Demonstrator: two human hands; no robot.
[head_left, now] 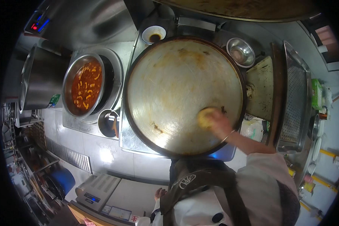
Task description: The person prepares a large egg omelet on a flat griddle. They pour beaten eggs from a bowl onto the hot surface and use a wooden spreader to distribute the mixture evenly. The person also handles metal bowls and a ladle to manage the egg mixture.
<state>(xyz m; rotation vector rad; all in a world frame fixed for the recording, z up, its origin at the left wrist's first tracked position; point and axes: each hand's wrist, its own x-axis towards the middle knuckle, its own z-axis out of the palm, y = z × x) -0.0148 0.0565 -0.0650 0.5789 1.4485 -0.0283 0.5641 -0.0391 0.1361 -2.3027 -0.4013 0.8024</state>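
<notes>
Sponge (pixel 205 118), yellow and rounded, is located on the lower-right area of the large, round, dark-rimmed grey metal griddle plate (pixel 169 83). Your right hand (pixel 219 124) grips it from the near right, fingers closed over it; motion blur hides finger detail. Your left hand (pixel 160 194) is well apart from the plate, below its near edge; you cannot tell its grip at this size. A wide, round steel bowl (pixel 66 81) of red sauce (pixel 78 83) stands left of the plate.
</notes>
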